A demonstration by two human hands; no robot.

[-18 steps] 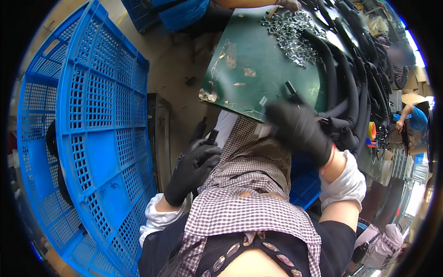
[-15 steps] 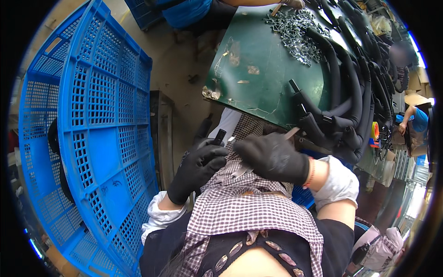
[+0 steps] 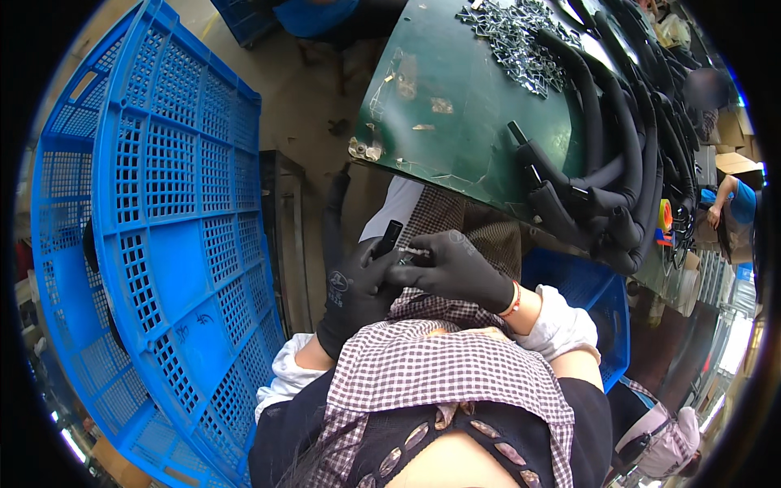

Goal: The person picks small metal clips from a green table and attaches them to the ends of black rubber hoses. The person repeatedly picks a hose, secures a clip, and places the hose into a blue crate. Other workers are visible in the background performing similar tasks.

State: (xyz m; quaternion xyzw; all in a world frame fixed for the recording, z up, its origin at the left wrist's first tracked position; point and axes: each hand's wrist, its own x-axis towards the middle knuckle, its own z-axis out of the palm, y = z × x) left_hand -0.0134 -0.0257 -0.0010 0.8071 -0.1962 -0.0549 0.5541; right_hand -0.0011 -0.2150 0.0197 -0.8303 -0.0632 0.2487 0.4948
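My left hand (image 3: 354, 285), in a black glove, is closed around a black tube whose shiny bare end (image 3: 389, 237) sticks up past the fingers. A foam-covered black length (image 3: 334, 213) rises beside the same hand; whether it belongs to that tube is hidden. My right hand (image 3: 457, 272), also black-gloved, is pressed against the left fingers just right of the tube end. Between its thumb and forefinger sits a small silvery metal clip (image 3: 416, 251). The fingers partly cover the clip.
A green table (image 3: 455, 138) stands ahead, bearing a heap of metal clips (image 3: 521, 41) and many foam-covered black tubes (image 3: 630, 146). Tall blue crates (image 3: 189, 260) line my left; a blue basket (image 3: 612, 317) sits at right. Another person (image 3: 739, 202) is at far right.
My right hand has moved left and in against my left hand, bringing the metal clip beside the tube end. The flat strip seen at the right hand earlier no longer shows.
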